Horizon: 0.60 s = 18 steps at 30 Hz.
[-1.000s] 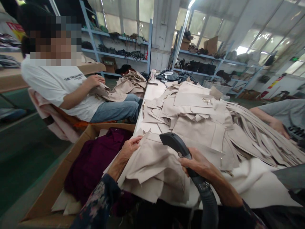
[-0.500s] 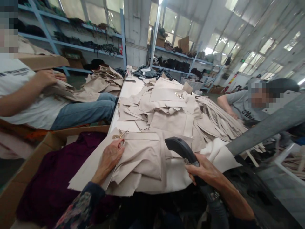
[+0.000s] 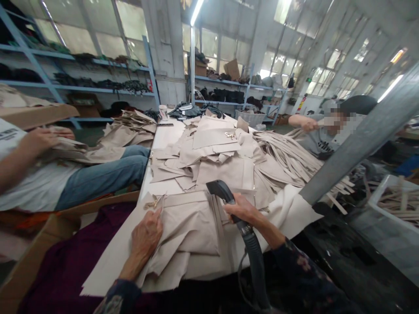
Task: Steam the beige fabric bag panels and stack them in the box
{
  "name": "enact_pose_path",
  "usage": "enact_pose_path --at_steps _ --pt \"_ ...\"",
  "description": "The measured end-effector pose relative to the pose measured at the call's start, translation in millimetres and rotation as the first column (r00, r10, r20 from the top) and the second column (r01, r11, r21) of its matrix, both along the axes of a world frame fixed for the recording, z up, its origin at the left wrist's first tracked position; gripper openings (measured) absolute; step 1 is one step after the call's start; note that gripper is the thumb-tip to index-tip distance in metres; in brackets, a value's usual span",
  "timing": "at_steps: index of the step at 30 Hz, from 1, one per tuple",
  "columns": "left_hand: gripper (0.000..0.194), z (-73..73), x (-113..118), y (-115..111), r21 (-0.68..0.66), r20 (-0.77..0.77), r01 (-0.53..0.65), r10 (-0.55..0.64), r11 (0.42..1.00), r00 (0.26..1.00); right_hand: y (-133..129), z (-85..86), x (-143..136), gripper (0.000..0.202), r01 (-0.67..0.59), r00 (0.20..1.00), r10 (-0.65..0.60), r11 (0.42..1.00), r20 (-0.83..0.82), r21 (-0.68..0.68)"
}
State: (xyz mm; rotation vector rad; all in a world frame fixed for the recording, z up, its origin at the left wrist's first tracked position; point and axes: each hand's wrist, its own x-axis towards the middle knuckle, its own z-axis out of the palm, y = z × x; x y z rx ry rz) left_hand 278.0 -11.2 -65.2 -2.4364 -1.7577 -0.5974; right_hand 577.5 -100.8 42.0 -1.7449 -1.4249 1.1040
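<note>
My left hand is closed on the left edge of a beige fabric piece at the table's near side, just below a small metal clasp. Wrapped round the handle of a black hand tool with a ribbed hose is my right hand. The tool's curved nozzle points left, above the right edge of the piece. Beyond lies a heap of beige cut pieces, with more metal clasps on top.
Beige strips spread at the right, near a slanted metal post. A white bin stands far right. At the left are a seated person's jeans and a cardboard box with purple cloth. Another person's hand shows at back right.
My right hand has moved left and up with the black tool, bringing its nozzle nearer the fabric piece. The view has shifted. The person at the back right has raised a hand.
</note>
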Motion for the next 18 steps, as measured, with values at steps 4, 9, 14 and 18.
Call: enact_pose_path --at_steps 4,9,14,18 --pt "0.035 23.6 15 -11 0.025 -0.013 0.041 -0.041 0.999 0.999 -17 17.9 20 0.013 0.025 0.999 -0.026 0.999 0.031 0.037" --pt "0.040 38.8 90 -34 -0.005 0.107 0.273 -0.271 0.962 0.957 -37 24.7 33 0.014 0.002 0.998 -0.002 1.000 0.059 -0.014" --pt "0.048 21.1 111 -34 -0.077 -0.037 0.390 -0.393 0.918 0.919 -46 21.8 35 0.011 -0.052 0.995 0.060 0.995 0.081 -0.089" --pt "0.046 21.4 64 -20 -0.147 0.022 0.536 -0.539 0.831 0.842 -52 23.4 35 0.014 -0.114 0.986 0.127 0.986 0.105 -0.122"
